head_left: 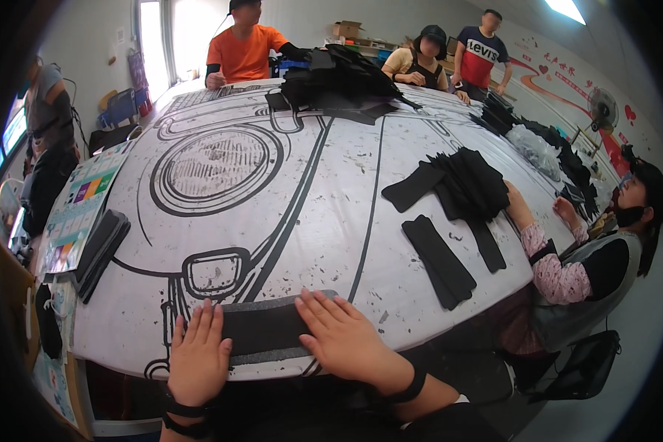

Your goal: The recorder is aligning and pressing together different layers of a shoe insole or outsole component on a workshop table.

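A black fabric strip with fuzzy grey edges (265, 330) lies flat along the near edge of the table, directly in front of me. Over its left end rests my left hand (199, 353), palm down with the fingers stretched forward. My right hand (350, 340) lies flat on the strip's right end, fingers extended and pointing up and to the left. Neither hand grips anything. Between the hands the strip's dark middle shows, while its two ends are partly hidden under them.
The white table (331, 221) bears a black line drawing of a car front. A dark folded stack (102, 254) sits at its left edge. Black pieces (438, 261) and a fanned pile (473, 184) lie right, near a co-worker (597, 258). A bigger black heap (339, 81) stands far back.
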### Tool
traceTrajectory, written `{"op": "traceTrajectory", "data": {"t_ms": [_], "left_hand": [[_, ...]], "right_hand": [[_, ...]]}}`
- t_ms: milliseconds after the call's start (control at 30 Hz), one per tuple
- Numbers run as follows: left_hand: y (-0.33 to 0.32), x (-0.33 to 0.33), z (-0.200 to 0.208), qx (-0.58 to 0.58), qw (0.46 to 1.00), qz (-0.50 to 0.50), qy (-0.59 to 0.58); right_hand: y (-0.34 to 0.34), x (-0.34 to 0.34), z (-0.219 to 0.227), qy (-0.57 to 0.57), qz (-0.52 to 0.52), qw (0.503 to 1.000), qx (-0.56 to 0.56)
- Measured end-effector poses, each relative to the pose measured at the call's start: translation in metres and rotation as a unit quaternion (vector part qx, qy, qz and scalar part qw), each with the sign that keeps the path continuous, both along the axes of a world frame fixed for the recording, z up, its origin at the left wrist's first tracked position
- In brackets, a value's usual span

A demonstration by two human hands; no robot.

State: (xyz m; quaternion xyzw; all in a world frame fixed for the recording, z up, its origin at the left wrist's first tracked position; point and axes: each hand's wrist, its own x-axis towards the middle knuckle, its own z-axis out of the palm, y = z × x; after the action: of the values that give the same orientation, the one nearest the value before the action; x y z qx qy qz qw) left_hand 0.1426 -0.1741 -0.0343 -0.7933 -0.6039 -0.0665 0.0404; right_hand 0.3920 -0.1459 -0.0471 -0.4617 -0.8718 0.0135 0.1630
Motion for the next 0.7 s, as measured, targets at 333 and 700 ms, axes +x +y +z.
{"op": "traceTrajectory", "data": {"t_ms": [333,700], "left_hand": [[-0.006,0.027,0.035,0.037,0.997,-0.031,-0.061],[-0.004,0.006,0.005,-0.052,0.994,-0.094,-0.024]], "right_hand": [[-0.011,-0.018,0.044,0.119,0.017,0.992,0.039],[-0.006,-0.015,-0.004,0.02,0.059,0.998,-0.021]]}}
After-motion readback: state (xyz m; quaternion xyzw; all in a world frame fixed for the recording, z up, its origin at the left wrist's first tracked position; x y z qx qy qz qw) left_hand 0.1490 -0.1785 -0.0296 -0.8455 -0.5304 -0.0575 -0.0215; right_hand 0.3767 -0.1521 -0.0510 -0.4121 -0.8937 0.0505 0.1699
